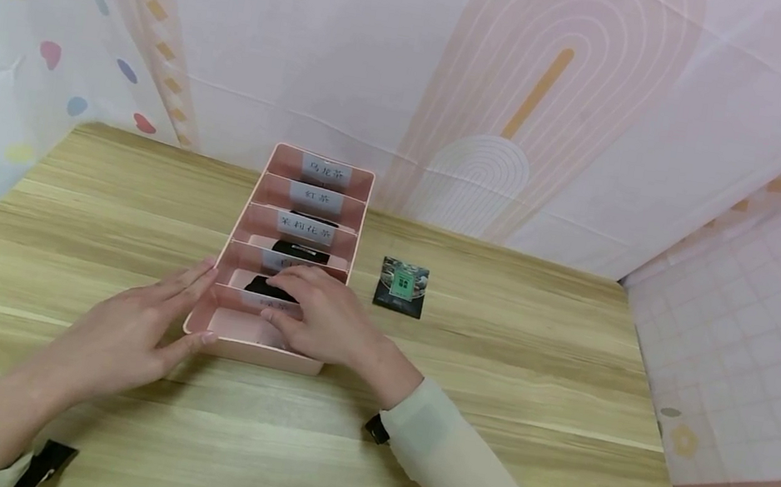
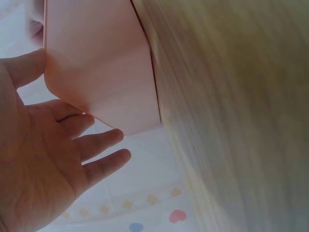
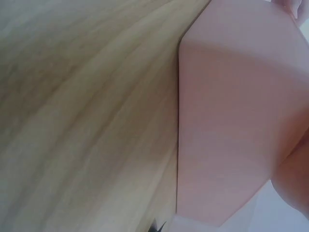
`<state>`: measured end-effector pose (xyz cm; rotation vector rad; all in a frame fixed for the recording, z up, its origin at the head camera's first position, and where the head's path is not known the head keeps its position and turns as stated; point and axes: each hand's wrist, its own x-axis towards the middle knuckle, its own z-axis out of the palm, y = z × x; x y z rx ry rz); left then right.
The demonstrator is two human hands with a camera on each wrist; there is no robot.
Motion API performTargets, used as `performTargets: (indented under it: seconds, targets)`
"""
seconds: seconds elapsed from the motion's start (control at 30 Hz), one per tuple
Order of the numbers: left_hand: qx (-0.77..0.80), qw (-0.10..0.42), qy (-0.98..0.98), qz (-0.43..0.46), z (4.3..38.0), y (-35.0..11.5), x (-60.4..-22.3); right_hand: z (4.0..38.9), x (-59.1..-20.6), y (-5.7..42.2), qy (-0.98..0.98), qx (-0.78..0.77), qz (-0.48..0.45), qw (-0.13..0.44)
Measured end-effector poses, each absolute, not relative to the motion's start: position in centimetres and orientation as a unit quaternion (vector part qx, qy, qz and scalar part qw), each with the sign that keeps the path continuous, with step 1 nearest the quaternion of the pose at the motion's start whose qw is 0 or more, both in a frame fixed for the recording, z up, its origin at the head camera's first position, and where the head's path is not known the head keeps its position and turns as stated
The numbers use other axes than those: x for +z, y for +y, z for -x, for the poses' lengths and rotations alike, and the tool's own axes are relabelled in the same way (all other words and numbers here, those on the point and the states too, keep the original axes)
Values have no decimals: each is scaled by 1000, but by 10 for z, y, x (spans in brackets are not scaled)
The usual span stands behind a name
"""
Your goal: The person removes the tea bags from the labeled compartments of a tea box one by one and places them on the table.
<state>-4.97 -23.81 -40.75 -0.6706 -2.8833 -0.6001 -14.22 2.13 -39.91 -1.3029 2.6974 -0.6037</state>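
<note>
A pink divided box (image 1: pixel 260 354) stands on the wooden table, with Chinese-labelled partitions between its compartments. My left hand (image 1: pixel 127 330) rests at its near left corner, thumb on the front rim and fingers along the left side; the left wrist view shows these fingers fairly straight. Over the two nearest compartments reaches my right hand (image 1: pixel 326 318), its fingers at a black packet (image 1: pixel 261 286) in the second compartment. The thumb hangs apart, over the nearest compartment. Another black packet (image 1: pixel 300 252) lies one compartment farther back. In the right wrist view, most of the right hand is out of frame.
Right of the box, a dark tea sachet with a green label (image 1: pixel 403 283) lies flat on the table (image 1: pixel 507 379). A patterned cloth (image 1: pixel 331 33) hangs behind the table and at both sides. Dark straps show at both cuffs.
</note>
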Motion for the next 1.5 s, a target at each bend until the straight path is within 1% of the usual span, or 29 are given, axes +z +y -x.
performTargets:
  seconds: [0.83, 1.5]
  targets:
    - [-197, 68, -953, 221, 50, -238, -408, 141, -405, 18, 882, -201, 427, -2]
    - [-194, 66, -953, 222, 49, -238, -407, 139, -406, 18, 883, -236, 406, -7]
